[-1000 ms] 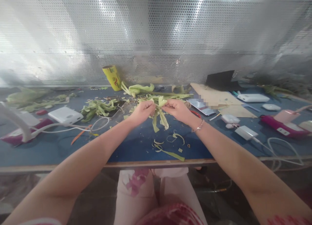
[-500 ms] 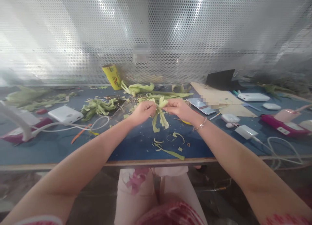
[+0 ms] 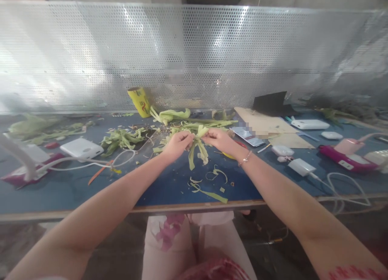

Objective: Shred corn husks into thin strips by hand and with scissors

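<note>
Both hands meet above the middle of the blue table (image 3: pixel 169 187). My left hand (image 3: pixel 177 144) and my right hand (image 3: pixel 220 139) each pinch a bunch of pale green leaf strips (image 3: pixel 198 144), whose loose ends hang down between them. A thin bracelet circles my right wrist. Curled green trimmings (image 3: pixel 209 183) lie on the table just below the hands. More green leaves (image 3: pixel 171 114) are piled behind the hands, near a tilted yellow roll (image 3: pixel 139 101).
A perforated metal screen (image 3: pixel 194 53) walls off the back. Left lie a white power bank (image 3: pixel 81 148), cables, and leaf scraps (image 3: pixel 121 136). Right lie a phone (image 3: pixel 247 135), brown paper (image 3: pixel 273 128), white chargers (image 3: pixel 298 167) and a pink device (image 3: pixel 345 156).
The view has tipped slightly so the table sits a little higher. Both hands stay on the leaf strips, moved a touch closer together.
</note>
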Available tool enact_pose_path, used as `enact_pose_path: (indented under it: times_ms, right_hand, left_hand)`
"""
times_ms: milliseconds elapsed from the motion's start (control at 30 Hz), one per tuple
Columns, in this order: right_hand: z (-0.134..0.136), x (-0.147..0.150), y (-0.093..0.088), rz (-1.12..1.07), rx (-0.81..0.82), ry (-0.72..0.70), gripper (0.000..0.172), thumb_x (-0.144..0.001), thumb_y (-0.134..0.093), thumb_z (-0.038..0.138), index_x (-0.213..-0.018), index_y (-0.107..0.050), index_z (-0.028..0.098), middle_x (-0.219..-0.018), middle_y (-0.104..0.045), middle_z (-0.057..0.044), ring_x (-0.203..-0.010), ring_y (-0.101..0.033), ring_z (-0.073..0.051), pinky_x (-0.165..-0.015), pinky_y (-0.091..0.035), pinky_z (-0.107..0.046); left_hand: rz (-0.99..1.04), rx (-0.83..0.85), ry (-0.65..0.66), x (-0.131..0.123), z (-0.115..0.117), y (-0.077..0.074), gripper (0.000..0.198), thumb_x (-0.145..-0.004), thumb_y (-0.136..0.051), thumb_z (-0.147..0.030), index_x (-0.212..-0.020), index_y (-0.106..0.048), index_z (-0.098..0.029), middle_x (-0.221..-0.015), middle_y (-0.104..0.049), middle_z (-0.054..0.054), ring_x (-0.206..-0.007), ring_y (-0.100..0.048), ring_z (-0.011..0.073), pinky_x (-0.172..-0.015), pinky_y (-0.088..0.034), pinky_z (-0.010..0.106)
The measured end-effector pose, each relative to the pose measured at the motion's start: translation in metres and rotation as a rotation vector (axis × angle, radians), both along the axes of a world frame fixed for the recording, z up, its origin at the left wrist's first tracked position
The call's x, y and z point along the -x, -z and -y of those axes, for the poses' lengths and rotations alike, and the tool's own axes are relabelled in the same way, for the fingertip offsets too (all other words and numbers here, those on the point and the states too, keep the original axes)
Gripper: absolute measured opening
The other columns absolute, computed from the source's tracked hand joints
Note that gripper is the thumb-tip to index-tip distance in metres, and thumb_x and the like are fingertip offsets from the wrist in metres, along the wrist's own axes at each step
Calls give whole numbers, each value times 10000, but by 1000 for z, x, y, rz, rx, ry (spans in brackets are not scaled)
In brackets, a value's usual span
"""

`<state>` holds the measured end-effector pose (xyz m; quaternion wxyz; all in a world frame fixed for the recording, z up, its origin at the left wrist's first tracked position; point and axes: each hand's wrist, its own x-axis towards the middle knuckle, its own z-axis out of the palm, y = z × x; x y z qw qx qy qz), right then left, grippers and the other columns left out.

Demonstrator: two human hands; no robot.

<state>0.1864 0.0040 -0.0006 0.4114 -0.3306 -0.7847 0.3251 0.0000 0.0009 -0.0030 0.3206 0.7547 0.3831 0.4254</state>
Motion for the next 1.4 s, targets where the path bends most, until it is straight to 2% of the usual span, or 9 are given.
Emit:
enact_pose_path:
  times_ms: [133,267,400,533,633,833,1067,1200,1400]
  right_hand:
    - [-4,6,6,29,-60,169,156,-760,-525,291,-665,-502,170,-585,-471,34,-548,-408,-100,-545,-306,-247]
    - [-6,12,8,20,-78,242,154,-747,-525,290,-655,-528,166,-575,-482,35,-532,-401,-98,-540,-299,-248]
    - [-7,15,8,-29,-6,179,150,-727,-538,302,-676,-562,163,-617,-522,22,-572,-434,-106,-576,-323,-254]
    - [-9,13,10,-118,80,131,176,-717,-559,338,-674,-546,168,-588,-462,43,-548,-390,-90,-552,-293,-246]
    - [-10,11,12,-244,168,94,232,-710,-587,400,-689,-519,179,-555,-392,64,-507,-339,-78,-510,-257,-237]
    - [-5,13,9,-497,361,-44,297,-650,-665,429,-730,-510,188,-591,-420,58,-521,-369,-79,-507,-290,-232]
    - [0,17,5,-540,416,-88,297,-617,-707,389,-707,-519,178,-638,-462,45,-557,-406,-76,-524,-321,-228]
    - [0,18,6,-538,424,-102,302,-627,-704,396,-696,-502,183,-628,-437,51,-545,-394,-72,-518,-323,-229]
    - [1,18,5,-544,457,-108,316,-631,-695,420,-731,-496,195,-581,-371,67,-504,-331,-69,-496,-281,-228]
  left_hand:
    - [62,-104,-123,-3,-2,3,278,-778,-529,-367,-590,-476,-170,-558,-420,-28,-526,-391,84,-492,-313,222]
    - [63,-314,-149,-5,-1,2,169,-765,-554,-306,-668,-563,-169,-805,-543,35,-706,-498,115,-557,-381,226]
    - [25,-259,-130,-6,1,1,108,-765,-536,-259,-770,-611,-181,-867,-589,40,-656,-515,103,-560,-397,234]
    - [68,-119,-181,-3,0,2,158,-715,-571,-224,-867,-562,-183,-633,-524,-30,-507,-447,79,-507,-359,221]
    - [88,-76,-175,1,-2,2,151,-704,-562,-198,-851,-528,-183,-530,-431,-69,-465,-398,69,-479,-323,204]
    - [128,-205,-161,-2,-4,4,203,-665,-631,-220,-860,-593,-176,-800,-584,19,-703,-541,109,-642,-446,245]
    - [141,-266,-253,-5,8,-2,89,-715,-619,-270,-734,-651,-189,-785,-655,28,-743,-584,138,-689,-471,281]
    - [205,-190,-288,-6,6,0,123,-682,-653,-286,-727,-617,-177,-762,-656,21,-685,-588,128,-669,-475,279]
    - [280,-112,-236,-7,-1,6,203,-665,-679,-295,-791,-587,-166,-780,-652,27,-709,-598,125,-686,-480,270]
